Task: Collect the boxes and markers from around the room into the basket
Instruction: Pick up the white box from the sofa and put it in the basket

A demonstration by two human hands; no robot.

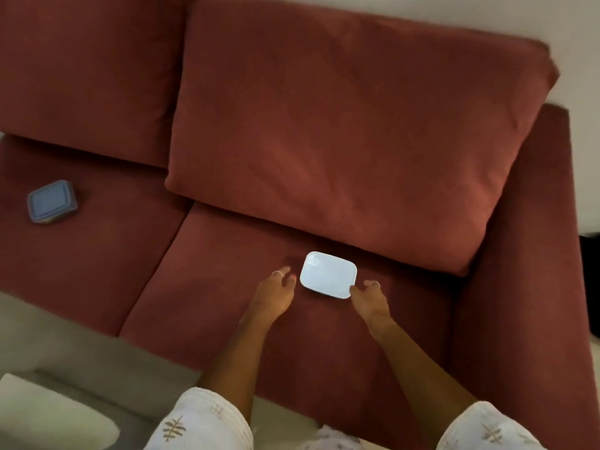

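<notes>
A pale white-blue lidded box (pixel 328 274) lies flat on the right seat cushion of a red sofa (pixel 227 306). My left hand (pixel 279 289) hovers just left of the box with fingers spread, not touching it. My right hand (pixel 368 295) is at the box's near right corner, fingers apart, thumb tip against or very close to its edge. A second box with a blue lid (pixel 52 202) rests on the left seat cushion, far from both hands. No basket or markers are in view.
A large red back cushion (pixel 341 125) leans behind the pale box. The sofa's right armrest (pixel 519 287) rises beside my right arm. A light floor (pixel 81 362) and a white object (pixel 55 414) lie at the lower left.
</notes>
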